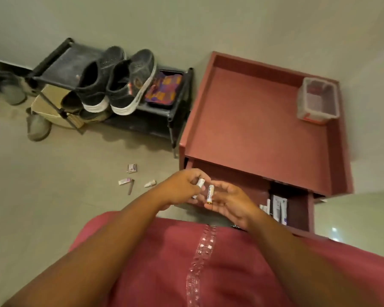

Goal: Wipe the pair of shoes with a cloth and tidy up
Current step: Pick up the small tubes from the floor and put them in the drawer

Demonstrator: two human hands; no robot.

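Both hands are together in front of the body, just over the open drawer of the red cabinet. The left hand has its fingers curled round a white battery; the right hand pinches a second battery between thumb and fingers.

The shoes sit side by side on the top of the black rack, far left, well apart from the hands. No cloth is in view, unless the patterned piece on the rack beside the shoes is one; I cannot tell.

Small boxes and scraps lie on the floor just left of the hands.

Risks, as I judge them: the batteries are smooth and lightly held, so one could slip and roll under the rack. The scraps could be trodden on. The open drawer sticks out near the body, and a knee could knock it.
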